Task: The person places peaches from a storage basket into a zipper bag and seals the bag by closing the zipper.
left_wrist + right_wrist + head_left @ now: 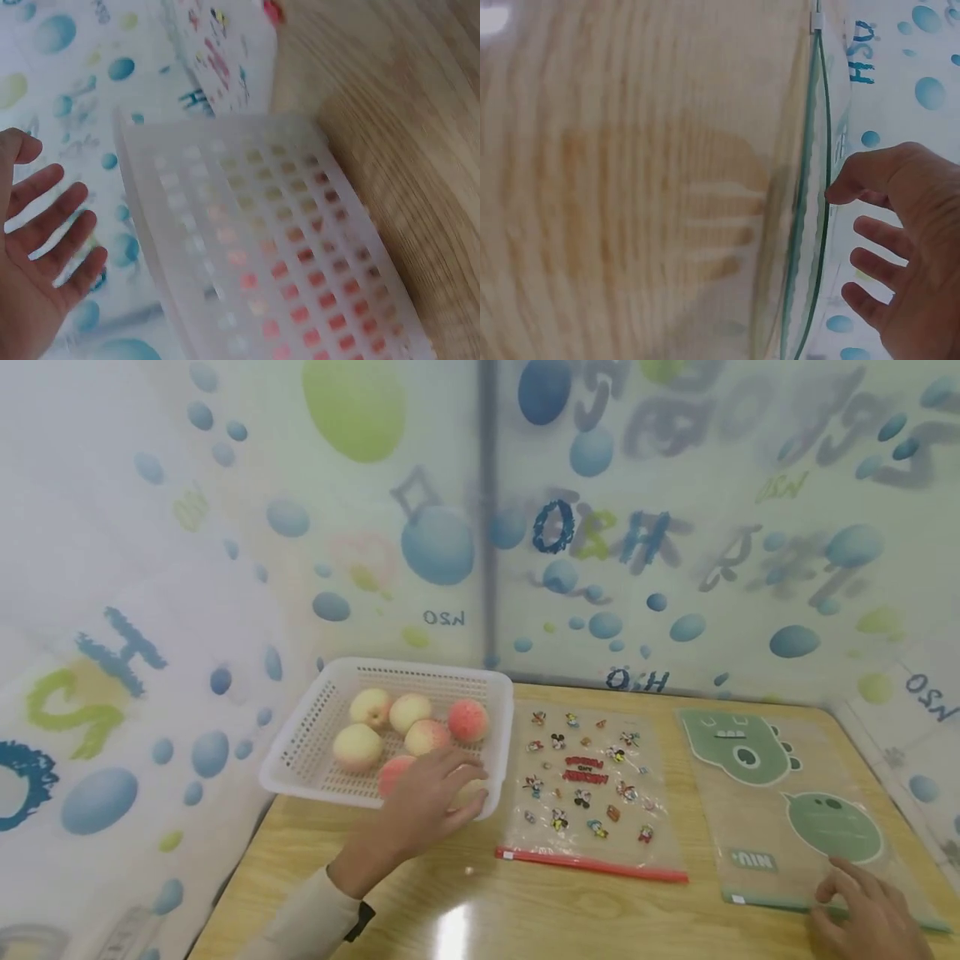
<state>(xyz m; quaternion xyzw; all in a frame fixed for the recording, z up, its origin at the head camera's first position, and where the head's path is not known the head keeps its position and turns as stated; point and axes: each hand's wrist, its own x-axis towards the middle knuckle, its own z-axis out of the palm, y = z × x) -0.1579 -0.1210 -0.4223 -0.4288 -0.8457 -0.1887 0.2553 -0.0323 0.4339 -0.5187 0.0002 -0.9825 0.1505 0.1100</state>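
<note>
Several peaches (357, 747) in pale yellow and red lie in a white perforated plastic basket (300, 777). My left hand (427, 793) reaches over the basket's near right corner, its fingers above a pale peach (471, 793). In the left wrist view the fingers are spread and loosely bent, holding nothing visible. My right hand (873, 914) is at the near edge of a clear zip bag with green cartoon faces (836, 827). In the right wrist view its thumb touches or nearly touches the green zip edge (825, 217); the other fingers are loosely bent.
Between the basket and the green bag lies a flat clear zip bag (592, 827) with cartoon figures and a red zip. The wooden table (570, 918) meets walls (420, 602) covered in a blue and green bubble print.
</note>
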